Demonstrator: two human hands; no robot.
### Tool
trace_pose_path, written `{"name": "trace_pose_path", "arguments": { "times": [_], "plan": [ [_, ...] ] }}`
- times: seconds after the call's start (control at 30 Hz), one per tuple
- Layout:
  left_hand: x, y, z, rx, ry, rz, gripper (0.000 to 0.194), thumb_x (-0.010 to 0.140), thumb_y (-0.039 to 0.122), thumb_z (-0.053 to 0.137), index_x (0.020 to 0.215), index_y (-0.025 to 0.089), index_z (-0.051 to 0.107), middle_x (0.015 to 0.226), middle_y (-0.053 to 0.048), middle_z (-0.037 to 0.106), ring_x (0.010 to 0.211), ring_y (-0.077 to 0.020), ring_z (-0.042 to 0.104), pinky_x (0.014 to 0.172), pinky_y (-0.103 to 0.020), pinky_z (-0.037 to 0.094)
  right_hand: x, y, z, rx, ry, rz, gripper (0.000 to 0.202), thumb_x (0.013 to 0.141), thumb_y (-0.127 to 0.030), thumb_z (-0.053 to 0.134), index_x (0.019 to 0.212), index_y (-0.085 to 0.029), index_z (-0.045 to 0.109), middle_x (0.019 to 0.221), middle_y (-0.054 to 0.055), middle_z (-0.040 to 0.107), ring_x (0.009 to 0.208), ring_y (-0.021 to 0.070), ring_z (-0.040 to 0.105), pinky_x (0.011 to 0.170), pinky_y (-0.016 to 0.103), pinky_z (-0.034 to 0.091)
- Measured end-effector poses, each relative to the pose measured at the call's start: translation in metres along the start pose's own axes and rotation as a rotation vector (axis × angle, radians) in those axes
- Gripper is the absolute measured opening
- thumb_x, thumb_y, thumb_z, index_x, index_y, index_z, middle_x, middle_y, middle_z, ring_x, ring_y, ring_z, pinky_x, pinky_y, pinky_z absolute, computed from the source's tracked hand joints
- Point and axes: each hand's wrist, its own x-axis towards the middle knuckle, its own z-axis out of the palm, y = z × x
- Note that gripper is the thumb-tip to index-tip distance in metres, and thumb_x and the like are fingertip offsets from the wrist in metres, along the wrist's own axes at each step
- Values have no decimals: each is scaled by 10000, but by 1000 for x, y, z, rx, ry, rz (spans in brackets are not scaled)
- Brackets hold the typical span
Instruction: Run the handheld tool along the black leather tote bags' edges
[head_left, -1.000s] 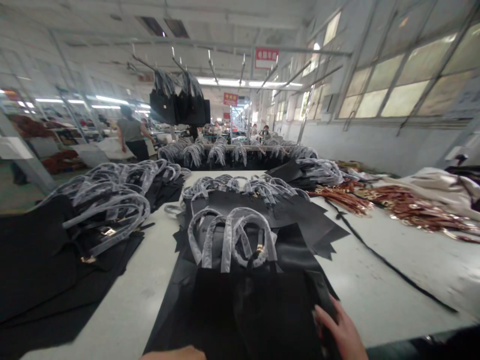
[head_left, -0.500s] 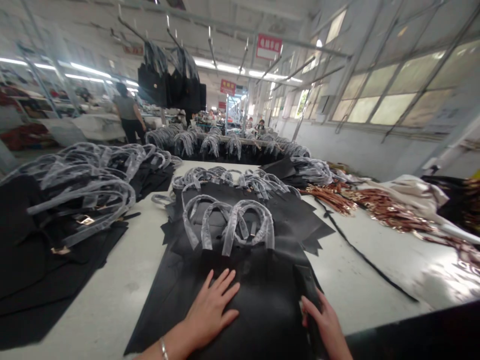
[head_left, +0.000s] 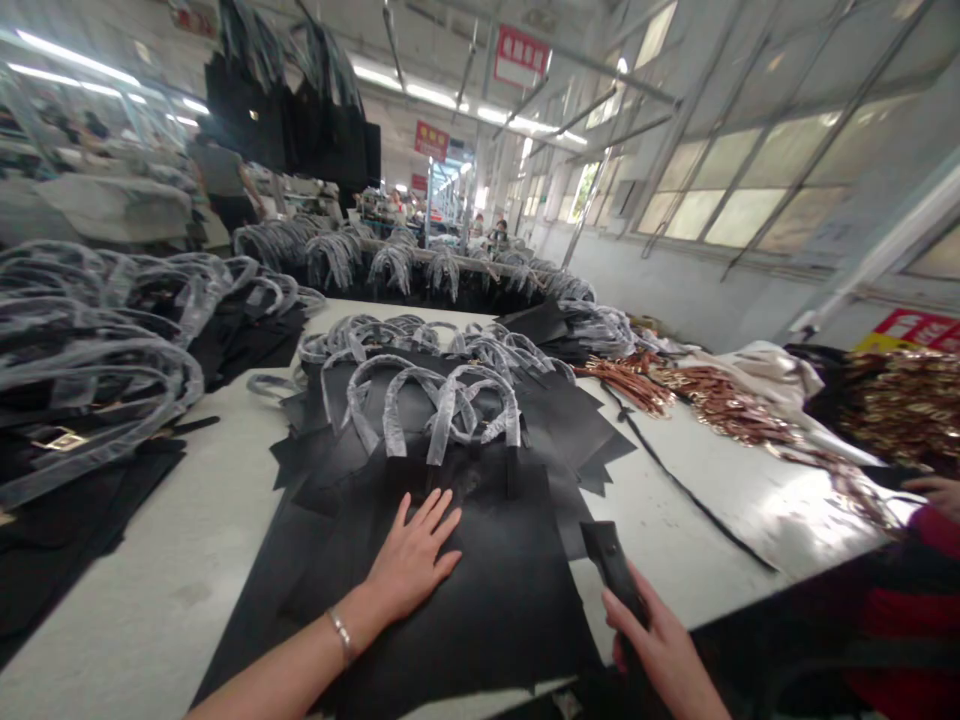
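Note:
A black bag panel lies flat on top of a stack of similar panels in the middle. My left hand rests palm down on it, fingers spread, a bracelet at the wrist. Plastic-wrapped handles arch up from its far edge, just beyond my fingertips. Right of the panel, my right hand is wrapped around a long black object with a wide, blunt end and a small round spot. Its lower part is hidden by my fingers, and I cannot make out its exact kind.
Black panels with wrapped handles are piled on the left of the pale table. Brown straps with metal fittings and a black cord lie on the right. Another person's hand shows at the right edge. Black bags hang beyond.
My right hand has drawn the long black object off the panel's right side, and it is now apart from it. My left hand stays flat on the panel. The view has turned right.

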Motion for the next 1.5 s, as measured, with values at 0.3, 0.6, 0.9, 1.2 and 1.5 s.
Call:
{"name": "trace_pose_path", "arguments": {
  "times": [0.3,0.6,0.9,1.2,1.5],
  "plan": [
    [-34,67,-15,-142,-116,-39,301,850,378,569,1096,260,699,1254,-117,642,1154,-333,587,1041,-498,438,-13,-17,-9,99,-301,194,646,791,-531,660,1322,-219,465,765,-22,639,408,116,573,375,238,459],
    [49,94,20,-252,-130,291,628,907,559,520,1446,248,442,1571,-139,318,1474,-340,207,1175,-613,124,32,-44,11,127,-350,291,320,842,-484,616,973,-209,516,719,-45,601,360,83,544,331,199,432],
    [47,88,28,-289,-149,264,672,869,516,594,1468,276,406,1584,-126,292,1477,-339,197,1175,-617,98,69,-53,7,83,-433,365,317,874,-476,593,1010,-205,499,684,-15,640,369,109,568,322,197,436],
    [47,86,33,-323,-122,254,636,884,541,560,1452,287,430,1567,-119,334,1471,-341,213,1169,-617,92,91,-62,25,126,-430,320,279,853,-445,630,962,-226,497,674,-38,616,405,99,569,384,206,457],
    [44,84,34,-339,-92,246,627,904,615,483,1424,265,471,1556,-131,350,1470,-328,220,1171,-603,94,60,-54,4,39,-384,388,349,835,-442,635,1065,-215,503,601,-47,577,356,113,538,336,207,414]
  ]
}}
